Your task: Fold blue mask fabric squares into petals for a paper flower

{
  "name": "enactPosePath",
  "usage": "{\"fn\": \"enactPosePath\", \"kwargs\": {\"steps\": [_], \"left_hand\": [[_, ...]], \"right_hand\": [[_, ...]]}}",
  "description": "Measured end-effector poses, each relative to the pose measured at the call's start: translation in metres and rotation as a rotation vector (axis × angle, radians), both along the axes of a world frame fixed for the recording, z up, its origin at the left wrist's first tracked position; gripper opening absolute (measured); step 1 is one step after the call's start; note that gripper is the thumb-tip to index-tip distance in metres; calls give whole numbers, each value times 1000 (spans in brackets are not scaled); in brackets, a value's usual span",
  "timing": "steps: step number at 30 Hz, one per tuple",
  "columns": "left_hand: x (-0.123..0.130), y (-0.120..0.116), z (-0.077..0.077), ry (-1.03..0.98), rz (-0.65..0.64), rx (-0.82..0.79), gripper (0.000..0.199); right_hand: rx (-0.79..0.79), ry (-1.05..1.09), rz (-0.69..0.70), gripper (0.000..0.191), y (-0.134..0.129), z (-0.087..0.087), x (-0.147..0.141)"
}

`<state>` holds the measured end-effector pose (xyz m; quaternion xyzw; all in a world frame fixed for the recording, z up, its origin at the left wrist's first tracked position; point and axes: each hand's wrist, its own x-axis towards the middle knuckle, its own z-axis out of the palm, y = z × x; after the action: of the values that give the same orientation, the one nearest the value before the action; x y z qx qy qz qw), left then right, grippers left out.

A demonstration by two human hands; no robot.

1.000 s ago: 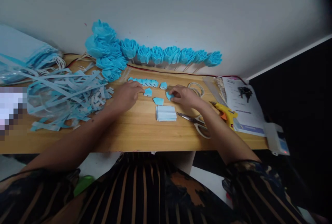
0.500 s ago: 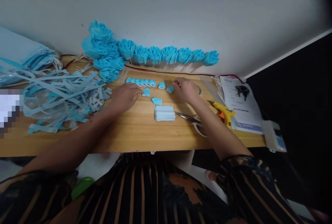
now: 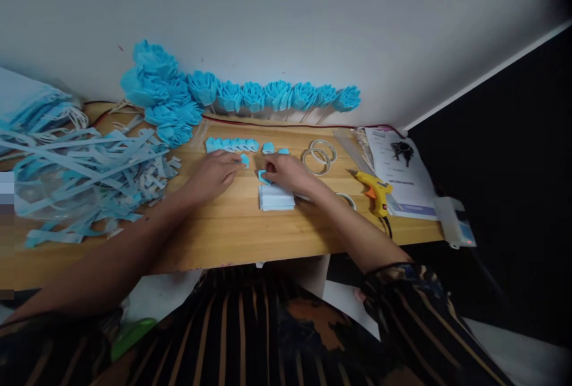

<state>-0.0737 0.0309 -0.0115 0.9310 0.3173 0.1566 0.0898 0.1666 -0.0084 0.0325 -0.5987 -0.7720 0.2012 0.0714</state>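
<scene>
Hands sit close together now on the wooden table (image 3: 232,231). The right hand (image 3: 286,173) has come back from the far side, where it put a blue piece (image 3: 283,151) by the others. Now its fingers pinch a new folded blue piece (image 3: 263,177), just above the near paper stack (image 3: 276,198). The left hand (image 3: 213,173) rests curled, fingertips touching another blue piece (image 3: 245,160). So the far row (image 3: 231,145) grows piece by piece.

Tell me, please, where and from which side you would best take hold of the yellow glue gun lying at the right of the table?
Probably by the handle of the yellow glue gun, coming from above and the near right. It lies flat on the table, its nozzle pointing left toward the tape rings; its handle end, where the cord leaves, points toward the table's near edge, clear of the paper sheet.
</scene>
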Motion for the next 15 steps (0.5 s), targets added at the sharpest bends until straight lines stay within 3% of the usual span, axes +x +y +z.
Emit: {"fn": "enactPosePath", "kwargs": {"steps": [5, 8, 12, 15], "left_hand": [[0, -1, 1, 15, -13, -8, 39], [0, -2, 2, 9, -18, -6, 39], [-1, -1, 2, 2, -26, -4, 39], [-1, 0, 1, 1, -22, 0, 38]], "right_hand": [[79, 127, -256, 11, 7, -4, 48], [146, 51, -420, 29, 13, -6, 69], [77, -80, -406, 29, 12, -2, 70], [128, -244, -378, 31, 7, 5, 63]]}}
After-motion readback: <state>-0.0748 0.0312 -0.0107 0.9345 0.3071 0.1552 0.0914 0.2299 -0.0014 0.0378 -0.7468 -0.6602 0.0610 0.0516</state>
